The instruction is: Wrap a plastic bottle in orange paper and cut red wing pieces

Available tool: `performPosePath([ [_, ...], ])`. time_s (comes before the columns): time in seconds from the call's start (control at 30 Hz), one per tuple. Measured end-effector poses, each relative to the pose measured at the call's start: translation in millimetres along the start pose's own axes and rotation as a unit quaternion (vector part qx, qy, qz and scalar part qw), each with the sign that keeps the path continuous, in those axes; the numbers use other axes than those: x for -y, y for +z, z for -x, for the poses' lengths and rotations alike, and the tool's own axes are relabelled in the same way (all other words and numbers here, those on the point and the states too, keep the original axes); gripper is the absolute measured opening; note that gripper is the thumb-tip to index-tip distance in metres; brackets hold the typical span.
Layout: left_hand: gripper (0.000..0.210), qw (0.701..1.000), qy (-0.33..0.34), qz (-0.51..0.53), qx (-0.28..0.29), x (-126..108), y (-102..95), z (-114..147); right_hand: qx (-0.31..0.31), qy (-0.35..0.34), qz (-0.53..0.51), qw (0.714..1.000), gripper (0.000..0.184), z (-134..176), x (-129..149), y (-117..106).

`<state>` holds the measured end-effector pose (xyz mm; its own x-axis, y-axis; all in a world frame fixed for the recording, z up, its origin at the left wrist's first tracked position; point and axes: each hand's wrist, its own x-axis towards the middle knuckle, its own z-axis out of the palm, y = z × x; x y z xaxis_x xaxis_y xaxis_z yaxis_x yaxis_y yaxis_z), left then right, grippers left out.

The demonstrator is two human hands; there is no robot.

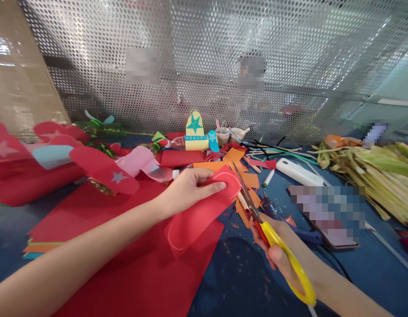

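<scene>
My left hand (pixel 190 189) pinches a strip of red paper (pixel 200 220) between thumb and fingers. Pale curved outlines are drawn near both of its ends, and the strip slants up to the right. Yellow-handled scissors (pixel 273 233) are in my right hand (pixel 279 246), thumb and fingers through the loops. Their blades point up and left, beside the strip's upper right end, at the drawn curve. Whether the blades touch the paper I cannot tell. Under my left arm lies a stack of large red sheets (pixel 131 268), with other colours showing at its left edge.
Orange scraps (pixel 235 155) lie behind the blades. Red paper shapes with stars (pixel 104 169) and a bottle with a yellow star piece (pixel 194 130) stand at the back. To the right are a white-handled tool (pixel 299 171), a phone (pixel 322 220) and dried husks (pixel 378 176). Perforated metal (pixel 204 39) rises behind.
</scene>
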<state>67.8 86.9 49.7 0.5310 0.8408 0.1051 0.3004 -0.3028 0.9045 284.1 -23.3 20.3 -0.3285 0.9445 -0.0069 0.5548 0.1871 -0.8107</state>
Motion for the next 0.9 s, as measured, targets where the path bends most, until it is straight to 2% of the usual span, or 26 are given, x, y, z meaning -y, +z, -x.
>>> performPosePath([
  [0.27, 0.034, 1.0, -0.007, 0.018, 0.023, -0.9, -4.2, -0.5, 0.003, 0.003, -0.02, 1.0, 0.056, -0.3, -2.1, 0.3],
  [0.73, 0.032, 0.999, -0.009, 0.028, 0.023, -2.9, -8.1, -0.3, -0.008, 0.017, -0.035, 0.999, 0.064, 1.3, -6.6, 3.4],
  [0.9, 0.03, 0.999, -0.016, 0.036, 0.029, -2.4, -9.0, -0.9, 0.0, 0.052, -0.086, 0.995, 0.071, 1.8, -5.2, 4.8],
])
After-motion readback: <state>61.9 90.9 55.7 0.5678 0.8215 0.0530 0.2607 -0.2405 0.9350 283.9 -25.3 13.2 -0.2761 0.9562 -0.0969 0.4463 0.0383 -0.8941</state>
